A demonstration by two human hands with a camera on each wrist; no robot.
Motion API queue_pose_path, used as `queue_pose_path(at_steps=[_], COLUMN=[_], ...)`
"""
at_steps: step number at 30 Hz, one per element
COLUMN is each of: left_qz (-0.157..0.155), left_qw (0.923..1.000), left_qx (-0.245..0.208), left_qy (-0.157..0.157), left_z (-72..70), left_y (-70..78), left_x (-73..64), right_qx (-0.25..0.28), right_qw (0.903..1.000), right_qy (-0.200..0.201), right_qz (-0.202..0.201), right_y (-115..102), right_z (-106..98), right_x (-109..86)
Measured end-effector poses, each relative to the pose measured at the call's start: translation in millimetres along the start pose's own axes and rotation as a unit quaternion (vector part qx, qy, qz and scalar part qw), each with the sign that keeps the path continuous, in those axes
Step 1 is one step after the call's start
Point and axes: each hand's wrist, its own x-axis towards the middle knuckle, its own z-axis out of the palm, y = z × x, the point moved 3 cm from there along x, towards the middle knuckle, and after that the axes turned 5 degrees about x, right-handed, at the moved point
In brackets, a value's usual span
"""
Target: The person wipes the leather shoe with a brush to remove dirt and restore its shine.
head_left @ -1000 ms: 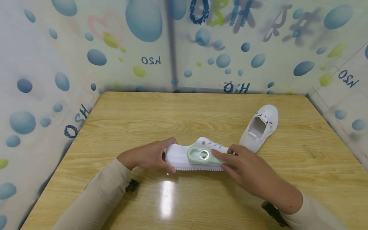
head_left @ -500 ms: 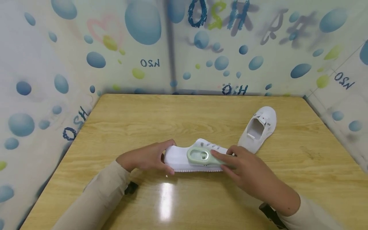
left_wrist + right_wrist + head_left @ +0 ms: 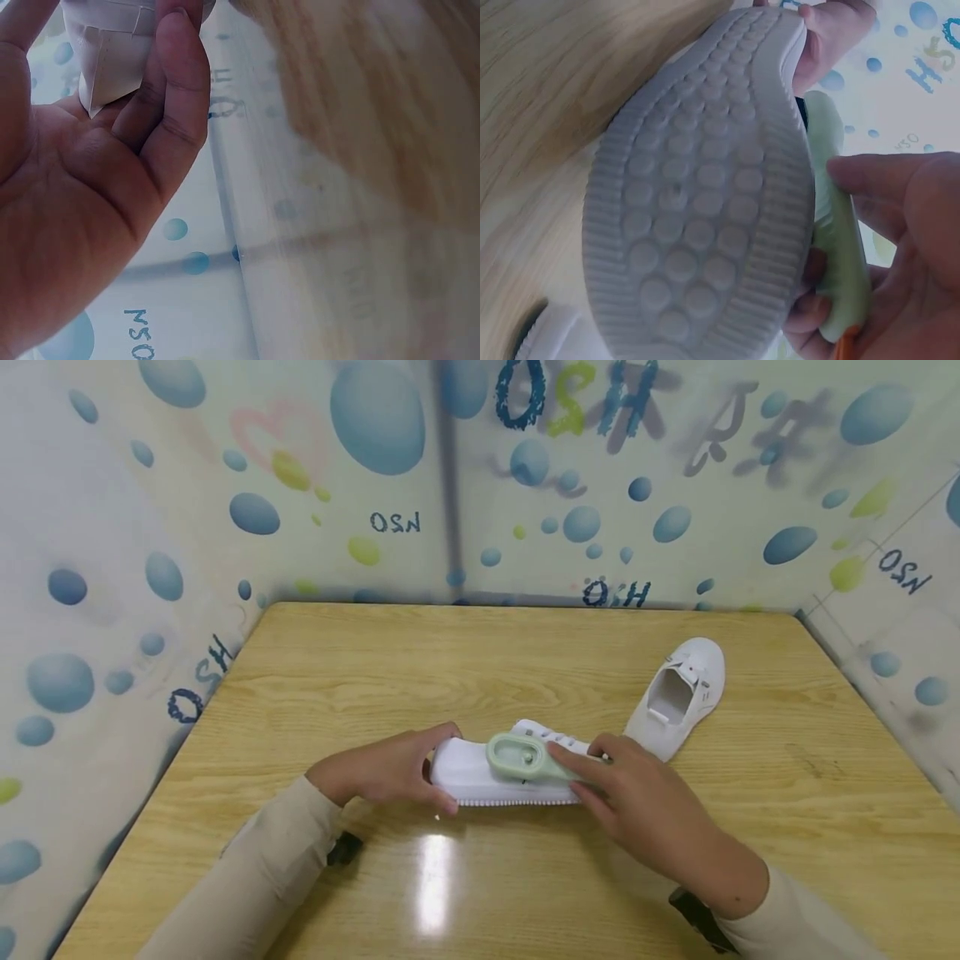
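Observation:
A white lace-up shoe (image 3: 465,768) is held on its side over the table, with its heel to the left. My left hand (image 3: 393,768) grips the heel between thumb and fingers; the left wrist view shows the white heel (image 3: 116,56) inside the hand. In my right hand (image 3: 652,797) is a light green brush (image 3: 501,768) with an oval window in its head. The brush lies along the shoe's upper, its head near the laces. In the right wrist view the dotted sole (image 3: 697,195) faces the camera, with the green handle (image 3: 844,262) beside it.
A second white shoe (image 3: 699,672) stands behind the right hand, toe pointing away. The wooden table (image 3: 420,652) ends at a wall (image 3: 480,485) with blue and green dots and lettering. An orange loop (image 3: 845,341) hangs from the brush handle.
The brush and the right hand have shifted slightly left and up along the shoe's side, and the brush head has tilted a little. The left hand keeps hold of the heel.

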Motion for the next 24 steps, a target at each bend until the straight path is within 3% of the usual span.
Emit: queue_pose_path(at_steps=[11,19,24], left_qz=[-0.005,-0.004,-0.004], left_qw=[1.0000,1.0000,1.0000], left_qx=[0.002,0.002,0.001], left_qy=[0.006,0.005,0.004], left_z=[-0.4,-0.3,0.0], left_y=[0.3,-0.2,-0.1], left_x=[0.0,0.5,0.5], right_qx=[-0.013,-0.016,-0.012], right_qw=[0.9998,0.9968,0.9974], right_qy=[0.007,-0.033,-0.036], right_qz=[0.013,0.071,0.062], right_y=[13,24,28], right_z=[-17,-33,-34], right_x=[-11.1,-16.9,-17.9])
